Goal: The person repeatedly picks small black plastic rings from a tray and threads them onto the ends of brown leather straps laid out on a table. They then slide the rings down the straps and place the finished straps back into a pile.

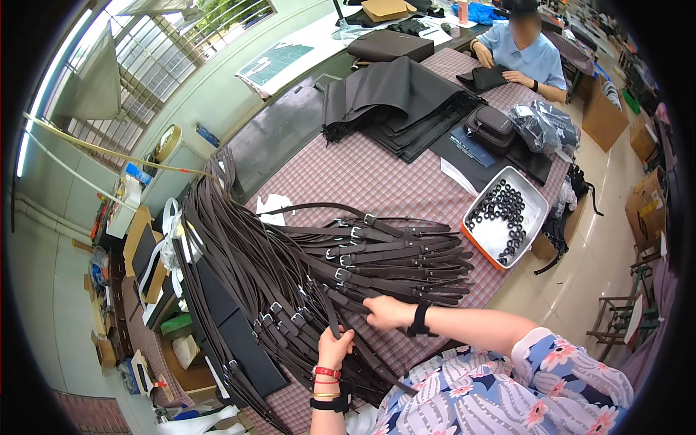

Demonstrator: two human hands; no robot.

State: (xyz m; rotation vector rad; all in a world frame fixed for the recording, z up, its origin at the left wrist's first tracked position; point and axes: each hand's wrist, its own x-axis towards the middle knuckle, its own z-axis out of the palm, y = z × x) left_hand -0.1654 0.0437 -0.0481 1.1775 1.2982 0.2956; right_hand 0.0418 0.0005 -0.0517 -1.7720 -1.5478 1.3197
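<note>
A large bundle of dark brown leather straps (243,243) with silver buckles fans out across the checked tablecloth. At the near side of the bundle, my left hand (334,351) is closed around one strap (330,312), which stands up out of the fist. My right hand (391,312) is a little further right, its fingers pinched on a strap (351,301) at the edge of the pile. Buckled strap ends (406,268) spread out just beyond it. The tips of my right fingers are partly hidden.
A white tray with an orange rim (481,245) holds several small black rings at the right table edge. Behind lie stacked black sheets (384,98), a small dark bag (490,129) and a plastic-wrapped item (544,125). Across the table, a person (523,54) handles black material.
</note>
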